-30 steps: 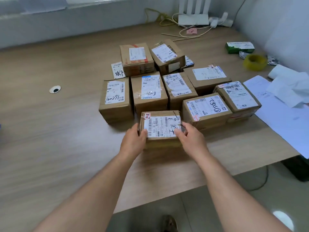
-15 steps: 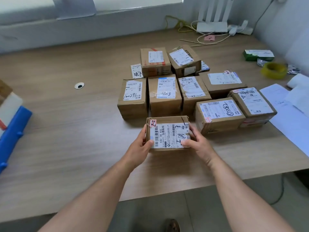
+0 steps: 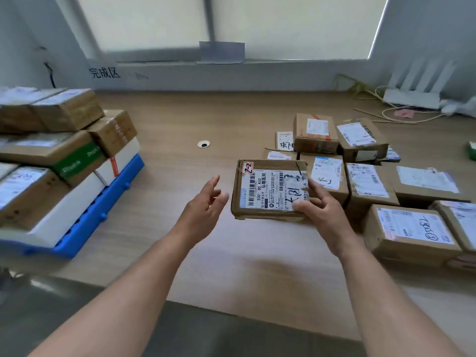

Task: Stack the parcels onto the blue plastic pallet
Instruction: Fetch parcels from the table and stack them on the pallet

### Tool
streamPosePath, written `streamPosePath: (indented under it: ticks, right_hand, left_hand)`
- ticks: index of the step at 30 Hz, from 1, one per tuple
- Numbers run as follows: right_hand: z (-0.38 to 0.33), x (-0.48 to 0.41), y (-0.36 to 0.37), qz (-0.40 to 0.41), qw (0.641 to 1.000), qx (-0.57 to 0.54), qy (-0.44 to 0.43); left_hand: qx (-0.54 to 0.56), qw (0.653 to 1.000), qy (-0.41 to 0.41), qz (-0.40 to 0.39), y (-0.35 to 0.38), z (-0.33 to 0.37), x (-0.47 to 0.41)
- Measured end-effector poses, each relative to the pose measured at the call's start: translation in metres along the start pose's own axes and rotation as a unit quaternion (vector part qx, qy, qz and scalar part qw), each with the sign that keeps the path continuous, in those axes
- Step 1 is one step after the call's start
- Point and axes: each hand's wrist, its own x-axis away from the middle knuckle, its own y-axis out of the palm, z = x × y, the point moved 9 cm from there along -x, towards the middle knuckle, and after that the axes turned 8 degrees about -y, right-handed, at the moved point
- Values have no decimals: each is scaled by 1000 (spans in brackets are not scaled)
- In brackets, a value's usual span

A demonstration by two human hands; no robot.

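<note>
A broad strip of bare worktop [image 3: 180, 119] is left between the pallet [image 3: 85, 235] on the left and the loose parcels [image 3: 360, 181] on the right, and only a flat grommet [image 3: 203, 144] is set in it. The pallet is covered by stacked parcels [image 3: 49, 153] in layers. The right side is crowded by the closely packed loose parcels. The far right corner is taken up by a router [image 3: 412, 96] and cables [image 3: 360, 86]. The strip's right edge is occupied by a parcel [image 3: 270, 189] held in the right hand [image 3: 322, 212], with the left hand [image 3: 203, 204] spread just beside it.
</note>
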Motion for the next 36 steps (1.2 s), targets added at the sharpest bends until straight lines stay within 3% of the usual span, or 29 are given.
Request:
streamPosePath:
  ticks: [5, 12, 26, 36]
  right_hand:
    - [-32, -12, 48, -36, 999, -3, -28]
    - [-74, -16, 119, -59, 996, 14, -60]
    - [-132, -42, 359, -160, 983, -7, -93]
    - [-124, -50, 524, -206, 974, -45, -84]
  left_hand:
    - [-131, 985, 18, 110, -68, -9, 7]
    - [-224, 955, 36, 189, -144, -30, 17]
    - [-271, 907, 23, 321, -357, -111, 36]
    - [-305, 879, -28, 365, -485, -190, 54]
